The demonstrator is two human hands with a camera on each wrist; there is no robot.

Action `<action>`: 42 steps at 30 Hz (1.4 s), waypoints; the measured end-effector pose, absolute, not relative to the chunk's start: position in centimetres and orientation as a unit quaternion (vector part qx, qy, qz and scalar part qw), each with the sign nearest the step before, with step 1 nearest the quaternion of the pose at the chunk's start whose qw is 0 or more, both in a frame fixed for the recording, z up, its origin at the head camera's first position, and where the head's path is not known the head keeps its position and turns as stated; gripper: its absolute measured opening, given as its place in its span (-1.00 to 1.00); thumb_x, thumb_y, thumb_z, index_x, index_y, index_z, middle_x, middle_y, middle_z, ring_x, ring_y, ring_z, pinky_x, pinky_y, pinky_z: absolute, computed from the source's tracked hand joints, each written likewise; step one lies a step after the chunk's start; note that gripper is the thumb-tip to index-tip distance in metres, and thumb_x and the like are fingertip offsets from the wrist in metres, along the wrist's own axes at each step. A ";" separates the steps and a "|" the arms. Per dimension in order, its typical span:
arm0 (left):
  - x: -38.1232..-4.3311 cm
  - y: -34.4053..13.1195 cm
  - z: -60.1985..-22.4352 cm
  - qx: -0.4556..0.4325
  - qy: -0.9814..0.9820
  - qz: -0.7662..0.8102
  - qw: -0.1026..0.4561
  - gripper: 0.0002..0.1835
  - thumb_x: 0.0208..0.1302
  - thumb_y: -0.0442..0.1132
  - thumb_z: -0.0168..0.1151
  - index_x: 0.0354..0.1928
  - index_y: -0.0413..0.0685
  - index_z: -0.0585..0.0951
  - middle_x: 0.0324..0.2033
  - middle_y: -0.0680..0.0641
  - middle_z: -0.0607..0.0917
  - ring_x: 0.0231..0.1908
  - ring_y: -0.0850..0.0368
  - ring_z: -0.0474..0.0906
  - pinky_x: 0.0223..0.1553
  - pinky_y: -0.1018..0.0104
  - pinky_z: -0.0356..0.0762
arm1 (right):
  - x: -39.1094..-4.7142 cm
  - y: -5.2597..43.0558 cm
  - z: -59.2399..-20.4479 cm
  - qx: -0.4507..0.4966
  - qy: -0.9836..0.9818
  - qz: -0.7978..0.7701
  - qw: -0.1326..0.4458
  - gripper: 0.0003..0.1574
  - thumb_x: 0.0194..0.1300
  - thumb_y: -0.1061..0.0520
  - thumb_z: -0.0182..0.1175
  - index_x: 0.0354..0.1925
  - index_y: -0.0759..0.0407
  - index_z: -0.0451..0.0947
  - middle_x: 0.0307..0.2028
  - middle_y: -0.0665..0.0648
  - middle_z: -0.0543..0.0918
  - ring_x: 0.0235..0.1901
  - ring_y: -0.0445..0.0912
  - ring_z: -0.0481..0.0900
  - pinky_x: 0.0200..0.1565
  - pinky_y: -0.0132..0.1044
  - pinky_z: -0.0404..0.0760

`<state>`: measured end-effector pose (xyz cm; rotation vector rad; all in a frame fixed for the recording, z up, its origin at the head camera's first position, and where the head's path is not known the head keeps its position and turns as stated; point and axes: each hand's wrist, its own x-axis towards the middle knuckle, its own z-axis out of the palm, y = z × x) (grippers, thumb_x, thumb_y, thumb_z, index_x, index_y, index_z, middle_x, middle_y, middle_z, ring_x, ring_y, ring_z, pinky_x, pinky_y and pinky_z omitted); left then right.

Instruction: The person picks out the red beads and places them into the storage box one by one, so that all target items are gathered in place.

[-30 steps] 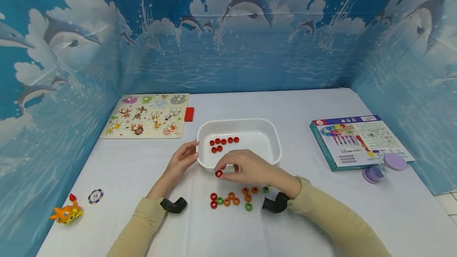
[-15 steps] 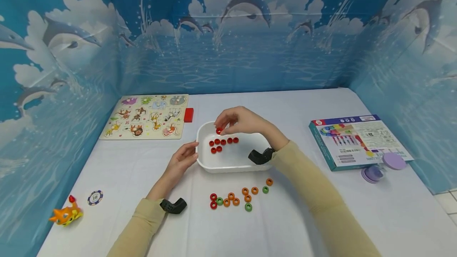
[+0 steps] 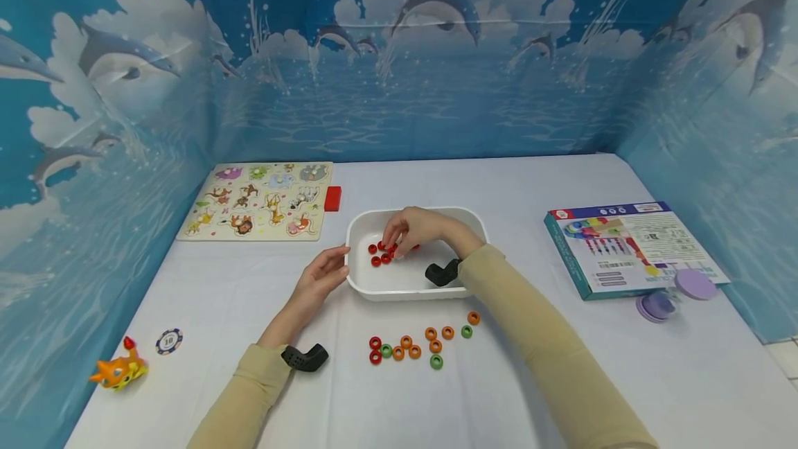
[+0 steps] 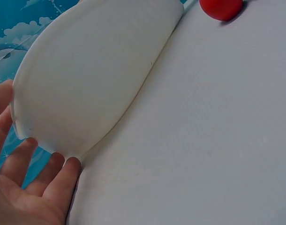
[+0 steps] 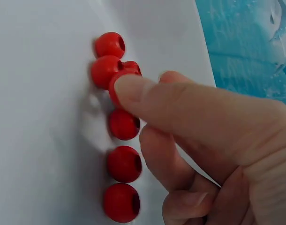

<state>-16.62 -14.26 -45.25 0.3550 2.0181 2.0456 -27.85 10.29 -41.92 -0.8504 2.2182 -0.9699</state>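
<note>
A white tray stands mid-table with several red beads inside. My left hand rests its fingertips against the tray's left end; in the left wrist view the fingers meet the tray wall. Inside the tray, my right hand pinches a red bead between thumb and finger, low among the others. The right wrist view has the rest of the red beads lined up beside it. In front of the tray lie two red beads, several orange beads and a few green ones.
An animal puzzle board and a red block are at the back left. To the right lie a flat printed box and a purple-lidded container. A poker chip and an orange toy sit at the left.
My right hand has carried a red bead from the tray's front edge over the rim, then lowered it among the beads inside. My left hand has stayed at the tray's left end.
</note>
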 end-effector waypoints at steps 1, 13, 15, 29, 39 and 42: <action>-16.6 -14.3 -45.2 0.120 0.693 0.700 0.123 -0.51 0.25 -0.25 0.08 0.20 -0.20 0.27 0.27 -0.08 0.22 0.25 0.09 0.11 0.14 0.31 0.25 | -27.8 10.2 -42.0 -0.318 0.830 -0.359 0.284 -0.68 -0.06 0.26 0.35 -0.24 0.10 0.59 -0.32 -0.02 0.64 -0.36 -0.13 0.57 -0.37 -0.29 0.57; -16.7 -14.3 -45.5 0.120 0.691 0.702 0.123 -0.52 0.25 -0.25 0.08 0.20 -0.19 0.28 0.26 -0.07 0.25 0.25 0.09 0.12 0.13 0.31 0.26 | -27.4 10.0 -41.3 -0.342 0.829 -0.340 0.284 -0.67 0.00 0.27 0.31 -0.18 0.17 0.59 -0.26 0.00 0.65 -0.29 -0.18 0.57 -0.31 -0.35 0.56; -16.7 -14.3 -45.5 0.124 0.689 0.703 0.124 -0.51 0.25 -0.25 0.08 0.20 -0.21 0.27 0.26 -0.08 0.24 0.25 0.09 0.11 0.14 0.30 0.25 | -27.3 10.5 -40.2 -0.349 0.825 -0.354 0.269 -0.65 0.03 0.25 0.29 -0.13 0.19 0.57 -0.23 0.00 0.64 -0.27 -0.17 0.57 -0.31 -0.34 0.57; -16.7 -14.4 -45.4 0.120 0.692 0.701 0.122 -0.54 0.24 -0.24 0.09 0.18 -0.13 0.31 0.25 -0.03 0.26 0.25 0.10 0.12 0.14 0.31 0.25 | -16.8 12.2 -37.1 -0.450 0.753 -0.452 0.160 -0.74 0.17 0.09 0.19 -0.12 0.03 0.55 -0.22 -0.06 0.61 -0.41 -0.19 0.53 -0.47 -0.35 0.48; -16.6 -14.2 -45.3 0.127 0.693 0.700 0.119 -0.52 0.26 -0.24 0.07 0.19 -0.21 0.27 0.26 -0.08 0.24 0.24 0.05 0.13 0.14 0.22 0.26 | -13.2 9.0 -43.1 -0.469 0.737 -0.450 0.184 -0.71 0.23 0.10 0.13 -0.07 0.11 0.52 -0.15 -0.01 0.60 -0.17 -0.26 0.50 -0.13 -0.40 0.51; -16.5 -14.1 -45.3 0.130 0.695 0.697 0.118 -0.52 0.26 -0.25 0.06 0.20 -0.22 0.26 0.26 -0.09 0.24 0.24 0.04 0.13 0.14 0.22 0.27 | -13.1 8.6 -44.6 -0.468 0.753 -0.433 0.162 -0.71 0.23 0.08 0.12 -0.06 0.07 0.53 -0.12 -0.10 0.58 -0.13 -0.26 0.49 -0.06 -0.40 0.47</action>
